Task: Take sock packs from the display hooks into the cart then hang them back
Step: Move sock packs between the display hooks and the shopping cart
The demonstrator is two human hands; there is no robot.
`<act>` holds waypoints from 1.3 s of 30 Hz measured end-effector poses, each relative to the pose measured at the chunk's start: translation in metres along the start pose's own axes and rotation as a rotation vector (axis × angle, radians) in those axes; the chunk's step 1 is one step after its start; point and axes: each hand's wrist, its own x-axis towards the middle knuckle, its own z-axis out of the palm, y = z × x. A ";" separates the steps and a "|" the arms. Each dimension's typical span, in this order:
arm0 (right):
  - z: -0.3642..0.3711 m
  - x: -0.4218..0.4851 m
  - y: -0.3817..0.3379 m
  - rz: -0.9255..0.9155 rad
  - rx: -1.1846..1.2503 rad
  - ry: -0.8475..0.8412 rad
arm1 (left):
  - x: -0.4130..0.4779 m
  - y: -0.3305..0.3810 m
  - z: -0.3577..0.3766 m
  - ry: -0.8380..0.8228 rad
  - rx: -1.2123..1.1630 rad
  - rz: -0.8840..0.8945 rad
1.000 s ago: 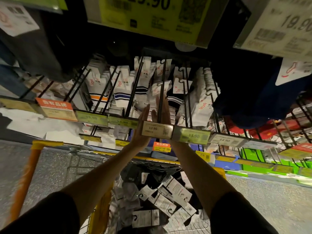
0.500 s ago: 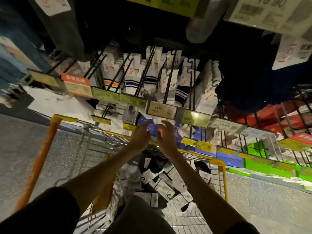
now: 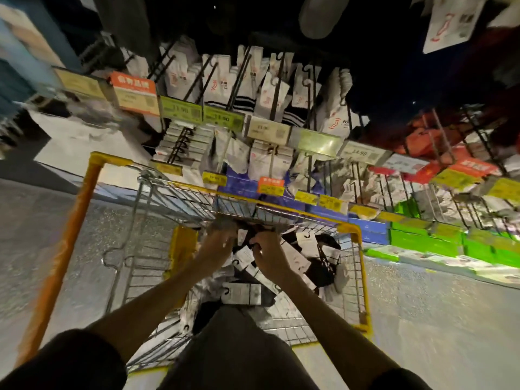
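Both hands have come down from the hooks [image 3: 277, 88], where they were a second ago, into the far end of the cart [image 3: 363, 277], and the view has tipped down with them. Up on the display, rows of white hung packs [image 3: 334, 122] fill the hooks behind the price tags [image 3: 268, 128], so that stretch of the rack looks stocked. Down in the cart a loose heap [image 3: 239, 294] of packs covers the wire floor, mostly dark socks with white header cards, lying at all angles. Judging from that, the taking-down seems done and the hanging-back is under way, with a good share of packs left to go. Near the front wire wall, the left hand [image 3: 216, 243] reaches onto the heap. It is blurred, and I cannot tell whether its fingers grip anything. Just beside it, the right hand [image 3: 267, 254] has its fingers curled and appears to pinch a dark pack [image 3: 257, 231] at the top of the heap, not yet lifted clear. That pack lies between the two hands, touching the right. The hooks stand well above and beyond them.
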 end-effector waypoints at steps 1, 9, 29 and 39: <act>0.003 -0.008 0.001 0.012 -0.010 -0.015 | -0.006 -0.005 0.000 -0.011 0.000 -0.002; 0.027 -0.076 0.003 0.195 -0.139 -0.177 | -0.052 -0.050 0.006 -0.080 -0.105 -0.061; 0.149 -0.078 0.142 0.231 -0.393 -0.610 | -0.047 -0.180 0.152 -0.231 -0.021 -0.268; 0.203 -0.048 0.218 -0.028 -0.759 -0.491 | -0.007 -0.215 0.220 -0.312 0.127 -0.331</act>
